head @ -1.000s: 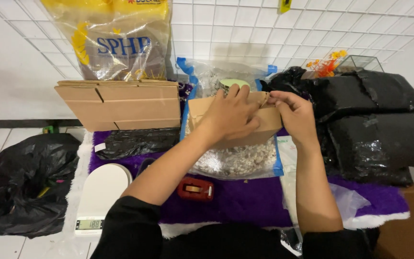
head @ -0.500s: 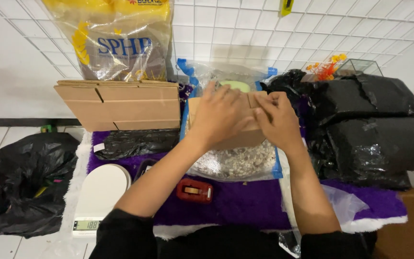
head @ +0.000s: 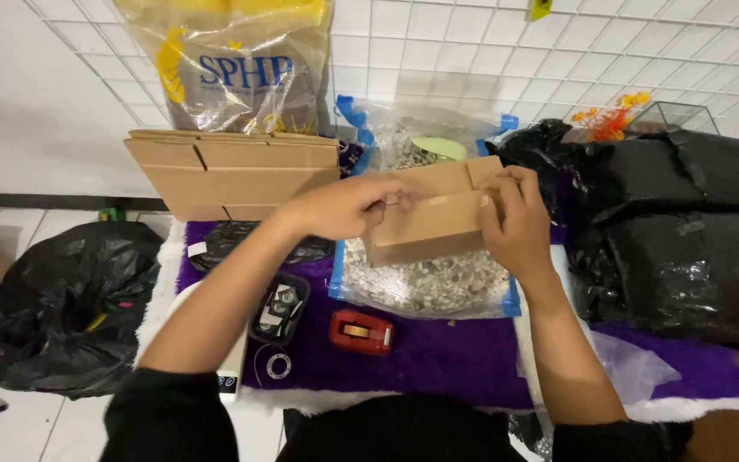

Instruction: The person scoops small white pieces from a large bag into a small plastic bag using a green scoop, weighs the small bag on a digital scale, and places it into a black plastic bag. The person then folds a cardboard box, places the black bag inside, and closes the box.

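Both hands grip a small brown cardboard box (head: 434, 216) between them, long axis left–right: left hand (head: 344, 205) on its left end, right hand (head: 513, 224) on its right.

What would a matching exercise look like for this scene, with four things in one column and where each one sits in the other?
Things:
1. small cardboard box
2. red tape dispenser
3. stack of flat cardboard
4. black rubbish bag

Places:
A. on the tiled floor, left of the purple cloth
B. held between the left hand and right hand, above a clear bag of pale chips
C. leaning against the wall, under a yellow sack
D. lying on the purple cloth, near the person

Pairs: 1-B, 2-D, 3-C, 4-A
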